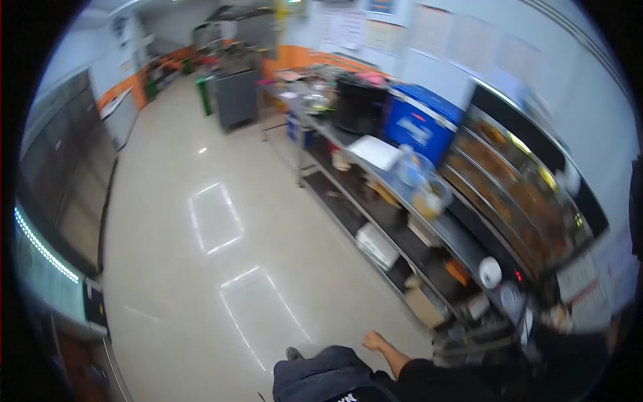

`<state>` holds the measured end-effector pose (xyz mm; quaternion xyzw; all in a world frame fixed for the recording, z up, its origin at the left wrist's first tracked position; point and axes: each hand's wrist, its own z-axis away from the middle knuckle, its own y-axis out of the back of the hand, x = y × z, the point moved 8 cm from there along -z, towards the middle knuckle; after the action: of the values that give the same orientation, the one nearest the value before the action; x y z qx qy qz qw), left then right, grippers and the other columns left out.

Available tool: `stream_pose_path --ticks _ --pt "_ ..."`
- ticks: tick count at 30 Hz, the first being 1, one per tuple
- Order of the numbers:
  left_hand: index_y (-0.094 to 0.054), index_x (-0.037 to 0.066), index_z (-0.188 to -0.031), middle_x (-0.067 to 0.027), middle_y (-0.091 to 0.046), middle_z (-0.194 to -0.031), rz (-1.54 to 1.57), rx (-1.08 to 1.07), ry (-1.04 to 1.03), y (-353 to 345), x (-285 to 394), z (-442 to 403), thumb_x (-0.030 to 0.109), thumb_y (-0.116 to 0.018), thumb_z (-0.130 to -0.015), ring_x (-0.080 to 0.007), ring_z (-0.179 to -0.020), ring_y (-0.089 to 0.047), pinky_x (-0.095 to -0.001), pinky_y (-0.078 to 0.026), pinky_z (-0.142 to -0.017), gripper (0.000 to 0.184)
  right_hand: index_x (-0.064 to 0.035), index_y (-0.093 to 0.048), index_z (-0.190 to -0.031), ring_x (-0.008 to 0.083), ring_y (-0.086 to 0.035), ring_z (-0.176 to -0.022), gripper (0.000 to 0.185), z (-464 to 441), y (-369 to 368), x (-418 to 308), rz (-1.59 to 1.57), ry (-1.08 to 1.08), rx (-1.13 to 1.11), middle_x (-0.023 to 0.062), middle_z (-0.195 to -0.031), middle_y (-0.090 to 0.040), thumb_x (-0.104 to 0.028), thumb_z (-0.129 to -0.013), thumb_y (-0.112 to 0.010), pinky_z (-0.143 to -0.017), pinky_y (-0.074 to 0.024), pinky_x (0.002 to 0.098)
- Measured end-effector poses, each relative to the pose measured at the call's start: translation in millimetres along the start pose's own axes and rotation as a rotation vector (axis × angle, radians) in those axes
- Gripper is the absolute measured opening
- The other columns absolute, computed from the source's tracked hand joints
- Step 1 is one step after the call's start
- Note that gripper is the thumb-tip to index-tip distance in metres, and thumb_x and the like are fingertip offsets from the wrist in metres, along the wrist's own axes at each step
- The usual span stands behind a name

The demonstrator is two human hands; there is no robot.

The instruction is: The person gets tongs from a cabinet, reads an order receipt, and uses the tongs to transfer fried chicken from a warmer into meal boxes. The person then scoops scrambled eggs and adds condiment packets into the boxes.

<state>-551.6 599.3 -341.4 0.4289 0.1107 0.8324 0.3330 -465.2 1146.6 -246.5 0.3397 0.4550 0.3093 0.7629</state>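
Note:
My right hand (375, 340) hangs low in front of my body, below a black sleeve, with its fingers curled in. Nothing shows sticking out of it, and motion blurs its outline. Beside it is the dark grey cloth (321, 375) of my clothing, with white letters at the bottom edge. The tip of a shoe (293, 353) pokes out past the cloth onto the tiled floor (221, 288). My left hand is out of the picture. Closest to my right hand on that side is a cardboard box (426, 307) on the low shelf, apart from the hand.
A long metal table (395, 184) with lower shelves runs along the right. On it are a blue cool box (422, 124), a black bin (360, 104), plastic containers (429, 201) and a glass food display (516, 181). Steel cabinets (74, 167) line the left; a grey unit (237, 100) stands farther back.

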Motion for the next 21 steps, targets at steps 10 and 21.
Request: stream_pose_path --ticks 10,21 --pt "-0.065 0.001 -0.072 -0.0101 -0.063 -0.064 0.135 0.103 -0.278 166.5 492.6 -469.6 0.033 -0.063 -0.084 -0.0162 -0.057 -0.058 -0.0314 -0.047 -0.055 0.035 -0.0078 -0.069 -0.081 0.0277 -0.065 -0.083 0.016 -212.5 -13.6 38.9 0.367 -0.289 -0.638 0.0109 -0.09 -0.069 -0.019 -0.072 -0.061 -0.076 -0.051 0.0402" --pt "-0.068 0.003 -0.09 -0.012 -0.065 -0.069 -0.397 0.276 -0.644 300.4 476.7 -706.5 0.015 -0.059 -0.072 -0.0281 -0.066 -0.064 -0.046 -0.051 -0.061 0.024 0.0016 -0.064 -0.07 0.0363 -0.063 -0.068 0.024 -999.1 260.8 -193.0 -0.222 -0.281 -0.053 0.0195 -0.068 -0.064 -0.022 -0.071 -0.059 -0.063 -0.0509 0.0442"
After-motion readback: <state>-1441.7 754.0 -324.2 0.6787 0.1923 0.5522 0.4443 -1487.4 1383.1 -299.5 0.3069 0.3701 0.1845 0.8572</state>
